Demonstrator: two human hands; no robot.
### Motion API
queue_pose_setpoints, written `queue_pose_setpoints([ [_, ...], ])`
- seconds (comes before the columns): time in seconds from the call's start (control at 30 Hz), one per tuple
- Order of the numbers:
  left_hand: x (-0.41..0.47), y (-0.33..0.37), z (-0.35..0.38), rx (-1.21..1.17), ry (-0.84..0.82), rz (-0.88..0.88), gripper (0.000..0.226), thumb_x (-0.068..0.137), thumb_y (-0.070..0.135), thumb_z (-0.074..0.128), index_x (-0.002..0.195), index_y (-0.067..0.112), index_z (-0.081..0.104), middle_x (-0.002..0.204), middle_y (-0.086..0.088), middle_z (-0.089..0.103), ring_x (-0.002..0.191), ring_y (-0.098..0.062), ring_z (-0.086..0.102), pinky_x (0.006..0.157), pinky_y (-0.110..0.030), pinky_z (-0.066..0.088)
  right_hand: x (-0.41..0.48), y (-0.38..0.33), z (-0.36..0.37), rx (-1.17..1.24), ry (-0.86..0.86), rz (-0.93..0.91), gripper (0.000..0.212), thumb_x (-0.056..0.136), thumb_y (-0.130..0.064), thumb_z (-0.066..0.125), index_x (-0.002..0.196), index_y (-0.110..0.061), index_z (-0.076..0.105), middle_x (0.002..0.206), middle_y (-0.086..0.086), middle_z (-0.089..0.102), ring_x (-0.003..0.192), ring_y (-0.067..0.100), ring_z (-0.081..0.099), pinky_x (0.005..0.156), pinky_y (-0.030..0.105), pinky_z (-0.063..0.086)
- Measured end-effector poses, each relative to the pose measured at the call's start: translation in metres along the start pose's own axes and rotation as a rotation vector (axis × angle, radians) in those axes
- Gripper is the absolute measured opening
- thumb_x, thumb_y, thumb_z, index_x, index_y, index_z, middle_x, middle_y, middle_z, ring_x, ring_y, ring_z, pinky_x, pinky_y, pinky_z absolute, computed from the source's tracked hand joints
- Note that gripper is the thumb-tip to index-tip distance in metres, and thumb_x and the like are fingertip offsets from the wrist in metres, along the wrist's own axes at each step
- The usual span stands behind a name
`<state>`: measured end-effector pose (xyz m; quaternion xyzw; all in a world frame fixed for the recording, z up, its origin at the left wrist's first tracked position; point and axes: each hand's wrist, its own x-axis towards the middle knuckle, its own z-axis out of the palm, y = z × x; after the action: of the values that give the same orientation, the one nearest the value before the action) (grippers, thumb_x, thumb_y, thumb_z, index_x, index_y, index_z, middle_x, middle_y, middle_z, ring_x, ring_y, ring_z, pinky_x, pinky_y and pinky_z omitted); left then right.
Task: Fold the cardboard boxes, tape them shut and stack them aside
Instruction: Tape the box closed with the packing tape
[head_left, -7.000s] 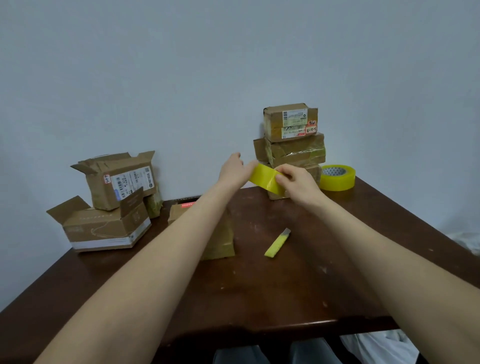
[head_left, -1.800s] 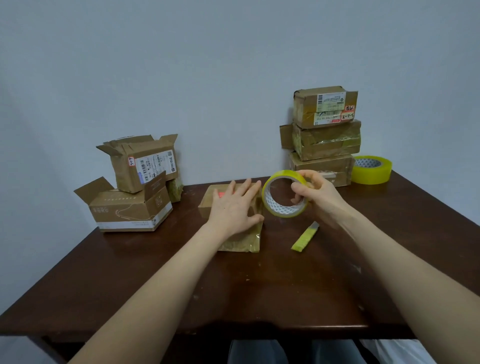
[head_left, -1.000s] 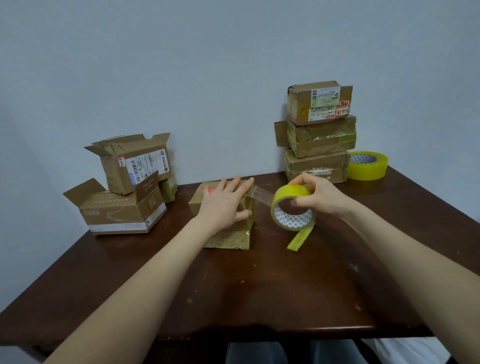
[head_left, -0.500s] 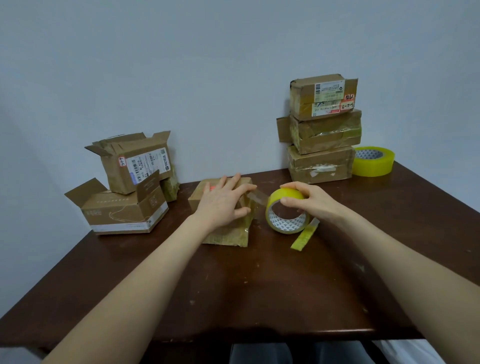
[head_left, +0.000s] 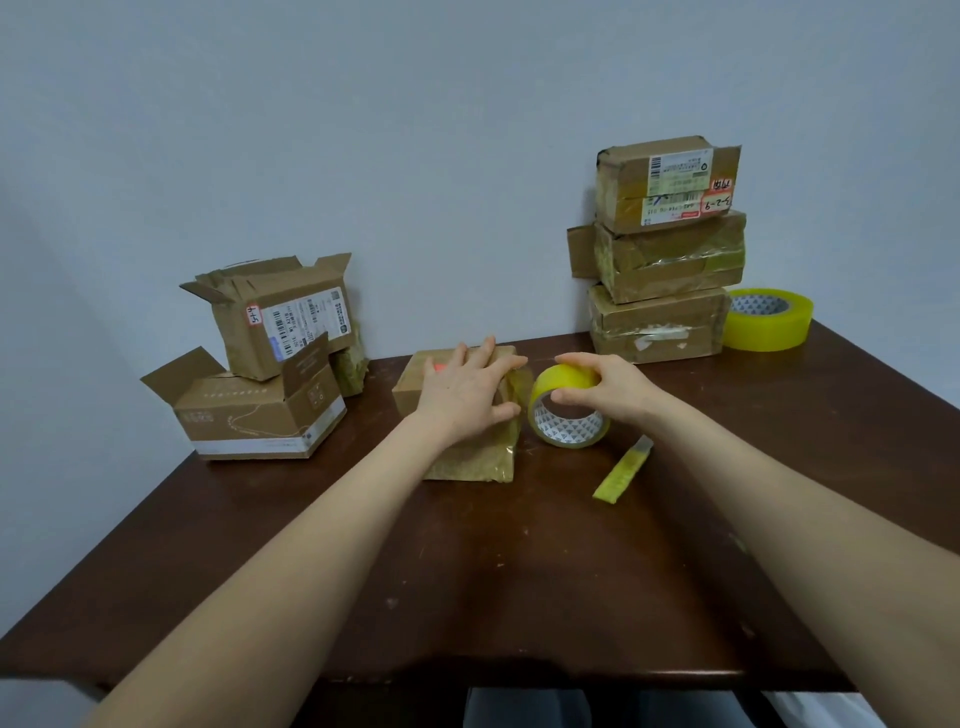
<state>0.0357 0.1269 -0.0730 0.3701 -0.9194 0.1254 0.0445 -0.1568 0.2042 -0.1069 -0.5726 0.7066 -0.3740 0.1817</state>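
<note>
A small closed cardboard box (head_left: 470, 460) lies in the middle of the dark wooden table (head_left: 467, 571). My left hand (head_left: 467, 392) presses flat on its top with straight fingers. Just right of the box my right hand (head_left: 605, 387) grips a yellow tape roll (head_left: 566, 410) from above, standing on edge near the table top. A short strip of clear tape runs from the roll to the box's right side. Three taped boxes (head_left: 665, 244) are stacked at the back right against the wall.
Two open boxes (head_left: 260, 358) are piled at the back left. A second yellow tape roll (head_left: 766, 318) lies beside the stack at the back right. A yellow utility knife (head_left: 621, 470) lies right of the box. The table's front edge is near my forearms.
My right hand has lowered the tape roll down beside the box, shortening the pulled strip. My left hand stays pressed on the box top.
</note>
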Motion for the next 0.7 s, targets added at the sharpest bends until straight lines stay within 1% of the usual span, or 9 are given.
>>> queue_pose_setpoints([
  [0.13, -0.004, 0.004, -0.001, 0.001, -0.002, -0.021, 0.061, 0.089, 0.056, 0.050, 0.143, 0.044, 0.024, 0.160, -0.005, 0.010, 0.145, -0.034, 0.013, 0.109, -0.064, 0.020, -0.009, 0.005, -0.003, -0.016, 0.011, 0.020, 0.065, 0.082, -0.041, 0.071, 0.140, -0.030, 0.045, 0.142, 0.004, 0.049, 0.128, 0.024, 0.045, 0.103, 0.036, 0.038],
  [0.23, -0.001, 0.003, -0.013, -0.016, -0.048, -0.053, 0.071, 0.086, 0.061, 0.051, 0.146, 0.045, 0.018, 0.159, -0.008, 0.009, 0.145, -0.033, 0.010, 0.109, -0.066, 0.019, -0.013, 0.008, -0.009, -0.044, 0.012, 0.048, 0.072, 0.081, -0.040, 0.073, 0.144, -0.027, 0.040, 0.145, 0.005, 0.046, 0.132, 0.024, 0.042, 0.106, 0.036, 0.036],
  [0.33, -0.002, 0.008, -0.017, 0.008, -0.034, -0.051, 0.076, 0.084, 0.067, 0.048, 0.148, 0.044, 0.015, 0.160, -0.006, 0.007, 0.147, -0.030, 0.007, 0.110, -0.064, 0.017, -0.018, 0.006, -0.015, -0.051, 0.004, 0.072, 0.080, 0.079, -0.040, 0.074, 0.147, -0.024, 0.035, 0.147, 0.005, 0.044, 0.134, 0.023, 0.041, 0.109, 0.036, 0.035],
  [0.47, -0.004, 0.013, -0.018, -0.031, -0.001, -0.067, 0.073, 0.086, 0.071, 0.037, 0.149, 0.040, 0.016, 0.160, -0.005, 0.011, 0.146, -0.027, 0.014, 0.113, -0.058, 0.018, -0.023, 0.002, -0.022, -0.067, 0.023, 0.094, 0.080, 0.081, -0.039, 0.073, 0.148, -0.018, 0.033, 0.143, 0.009, 0.047, 0.130, 0.023, 0.046, 0.104, 0.032, 0.037],
  [0.53, -0.006, 0.015, -0.018, -0.028, 0.014, -0.077, 0.071, 0.088, 0.070, 0.035, 0.149, 0.038, 0.018, 0.159, -0.005, 0.014, 0.145, -0.026, 0.017, 0.114, -0.056, 0.019, -0.028, 0.001, -0.027, -0.074, 0.042, 0.101, 0.079, 0.082, -0.038, 0.073, 0.147, -0.017, 0.035, 0.141, 0.009, 0.049, 0.128, 0.022, 0.048, 0.102, 0.031, 0.038],
  [0.6, -0.009, 0.019, -0.020, -0.019, 0.053, -0.063, 0.067, 0.091, 0.063, 0.038, 0.148, 0.032, 0.025, 0.157, -0.007, 0.021, 0.144, -0.025, 0.022, 0.113, -0.052, 0.021, -0.034, 0.001, -0.032, -0.085, 0.092, 0.095, 0.068, 0.084, -0.035, 0.070, 0.143, -0.014, 0.042, 0.136, 0.007, 0.054, 0.124, 0.022, 0.051, 0.098, 0.028, 0.038],
  [0.63, -0.012, 0.024, -0.021, -0.018, 0.111, -0.030, 0.062, 0.092, 0.057, 0.042, 0.145, 0.028, 0.033, 0.153, -0.008, 0.030, 0.140, -0.025, 0.029, 0.111, -0.048, 0.025, -0.038, 0.001, -0.035, -0.094, 0.130, 0.096, 0.060, 0.087, -0.034, 0.068, 0.139, -0.014, 0.047, 0.133, 0.006, 0.057, 0.122, 0.022, 0.052, 0.094, 0.026, 0.038],
  [0.67, -0.015, 0.031, -0.021, -0.029, 0.223, 0.040, 0.053, 0.092, 0.049, 0.049, 0.139, 0.022, 0.044, 0.144, -0.010, 0.043, 0.133, -0.027, 0.041, 0.105, -0.045, 0.034, -0.041, 0.001, -0.037, -0.107, 0.173, 0.100, 0.052, 0.089, -0.033, 0.065, 0.135, -0.014, 0.051, 0.129, 0.006, 0.059, 0.119, 0.022, 0.054, 0.090, 0.025, 0.038],
  [0.7, -0.018, 0.040, -0.021, -0.050, 0.354, 0.132, 0.043, 0.089, 0.038, 0.057, 0.126, 0.017, 0.056, 0.128, -0.010, 0.057, 0.118, -0.030, 0.054, 0.092, -0.042, 0.045, -0.043, 0.001, -0.038, -0.115, 0.213, 0.107, 0.046, 0.090, -0.032, 0.062, 0.132, -0.014, 0.054, 0.126, 0.007, 0.061, 0.117, 0.023, 0.055, 0.088, 0.025, 0.038],
])
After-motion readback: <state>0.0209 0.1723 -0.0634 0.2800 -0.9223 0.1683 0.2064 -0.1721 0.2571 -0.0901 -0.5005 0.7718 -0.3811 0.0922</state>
